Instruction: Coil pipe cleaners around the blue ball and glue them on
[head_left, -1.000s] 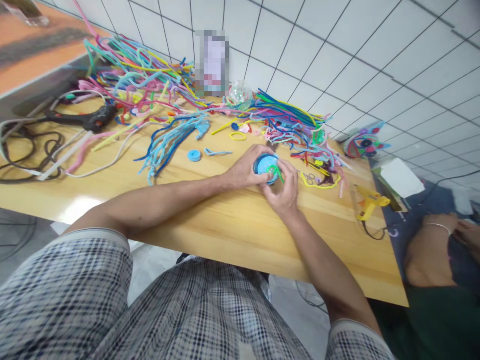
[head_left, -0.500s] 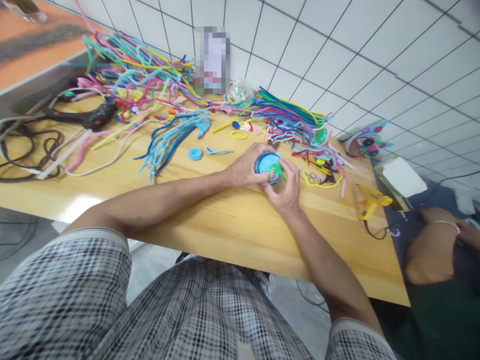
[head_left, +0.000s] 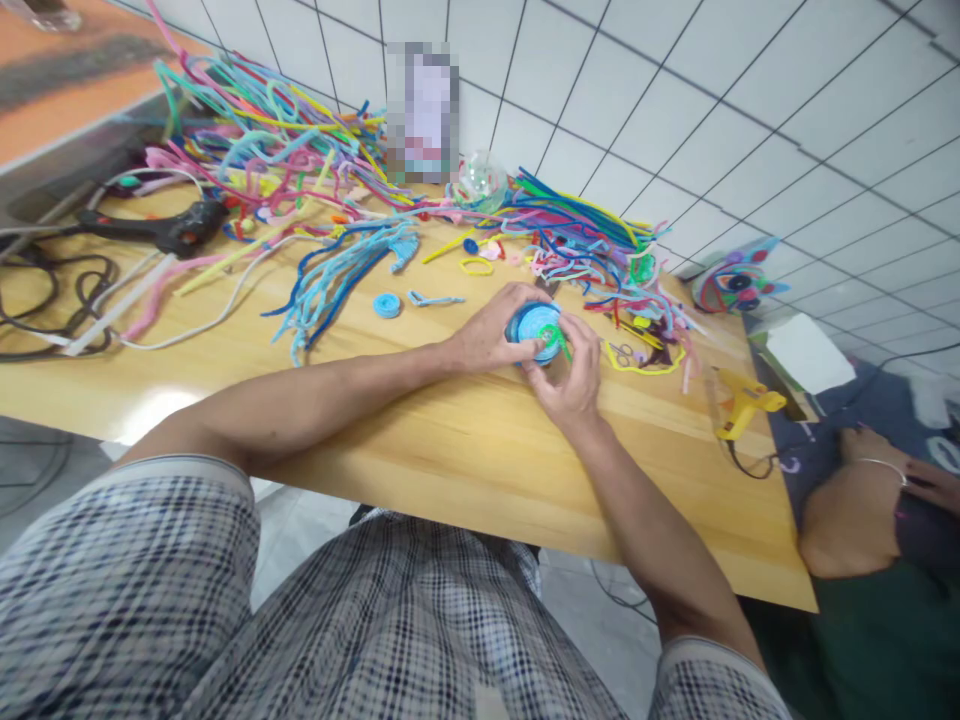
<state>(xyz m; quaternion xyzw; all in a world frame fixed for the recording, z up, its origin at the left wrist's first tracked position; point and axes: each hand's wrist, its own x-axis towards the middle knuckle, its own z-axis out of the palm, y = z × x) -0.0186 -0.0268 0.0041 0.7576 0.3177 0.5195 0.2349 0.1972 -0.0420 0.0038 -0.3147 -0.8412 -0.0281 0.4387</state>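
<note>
Between both hands, above the middle of the table, is a round blue coil of pipe cleaner (head_left: 534,322), darker blue at its rim. A bright green pipe cleaner piece (head_left: 553,336) lies on its face at the right side. My left hand (head_left: 495,335) is wrapped round the coil's left side, thumb on the face. From the right, my right hand (head_left: 571,375) closes with its fingers and thumb on the coil's edge and the green piece; the exact contact is partly hidden. Left of my hands lie a small blue coil (head_left: 386,305) and a bent light-blue pipe cleaner (head_left: 435,299).
Blue pipe cleaners (head_left: 330,275) lie left, near a black glue gun (head_left: 176,228) with cables. Colourful pipe cleaners (head_left: 577,215) line the tiled wall. Scissors (head_left: 621,354) and a yellow glue gun (head_left: 746,402) lie right. Another person's arm (head_left: 851,515) is beyond the table's right edge.
Both hands keep nearly the same hold on the blue coil. The view has shifted slightly, and the other person's arm at the right has moved a little to the left.
</note>
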